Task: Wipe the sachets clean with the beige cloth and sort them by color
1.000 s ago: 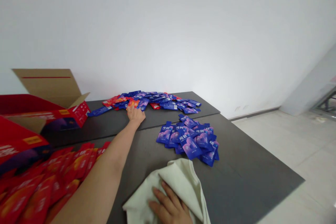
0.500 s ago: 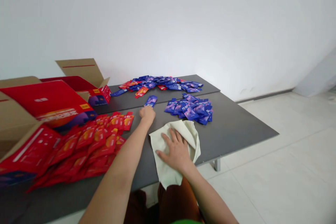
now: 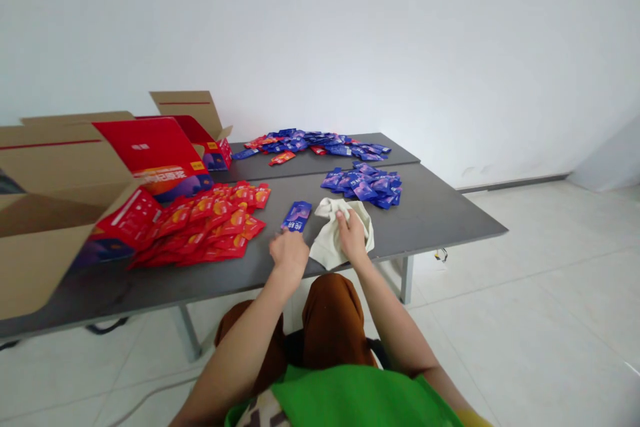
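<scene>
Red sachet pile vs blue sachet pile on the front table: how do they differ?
The red sachet pile spreads wider than the blue sachet pile, which is a tighter heap. The red pile sits left, beside the open cardboard carton; the blue pile sits right, beyond the cream cloth. Both are loose, overlapping sachets on the grey tabletop.

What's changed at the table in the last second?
The left hand drew back toward the person, a blue packet now just beyond it; the right hand bunched the cream cloth. The red pile and nearer blue pile stayed put.
</scene>
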Tool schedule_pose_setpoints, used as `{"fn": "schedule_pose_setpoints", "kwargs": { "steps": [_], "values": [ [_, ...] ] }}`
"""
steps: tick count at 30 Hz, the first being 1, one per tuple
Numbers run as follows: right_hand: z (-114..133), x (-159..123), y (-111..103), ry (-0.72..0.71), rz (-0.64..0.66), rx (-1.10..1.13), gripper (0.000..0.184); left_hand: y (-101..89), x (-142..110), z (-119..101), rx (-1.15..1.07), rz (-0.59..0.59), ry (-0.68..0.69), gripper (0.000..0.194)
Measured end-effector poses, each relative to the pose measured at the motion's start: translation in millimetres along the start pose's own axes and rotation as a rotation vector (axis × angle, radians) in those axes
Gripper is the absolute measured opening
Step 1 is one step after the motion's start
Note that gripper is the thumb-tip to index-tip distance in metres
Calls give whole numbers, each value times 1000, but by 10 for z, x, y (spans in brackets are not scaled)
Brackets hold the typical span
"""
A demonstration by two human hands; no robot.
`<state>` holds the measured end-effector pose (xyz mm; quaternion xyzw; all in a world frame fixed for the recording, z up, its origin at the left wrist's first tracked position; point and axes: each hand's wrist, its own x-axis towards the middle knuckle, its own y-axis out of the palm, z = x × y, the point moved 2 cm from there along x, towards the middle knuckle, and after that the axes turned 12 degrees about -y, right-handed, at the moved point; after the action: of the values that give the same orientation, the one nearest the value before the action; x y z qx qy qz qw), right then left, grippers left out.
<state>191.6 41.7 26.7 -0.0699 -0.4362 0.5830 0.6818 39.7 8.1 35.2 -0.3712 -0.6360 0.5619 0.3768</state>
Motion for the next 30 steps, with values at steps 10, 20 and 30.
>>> {"fn": "schedule_pose_setpoints", "kwargs": {
  "steps": [10, 20, 30],
  "values": [
    [414, 7, 614, -698, 771, -43, 47, -156, -570, 195, -1, 12, 87, 37],
    [268, 240, 621, -574, 634, -268, 72, 375, -685, 206, -203, -323, 136, 45],
    [250, 278, 546, -747, 796, -86, 56, 429, -629, 286, -314, -334, 219, 42]
  ]
}}
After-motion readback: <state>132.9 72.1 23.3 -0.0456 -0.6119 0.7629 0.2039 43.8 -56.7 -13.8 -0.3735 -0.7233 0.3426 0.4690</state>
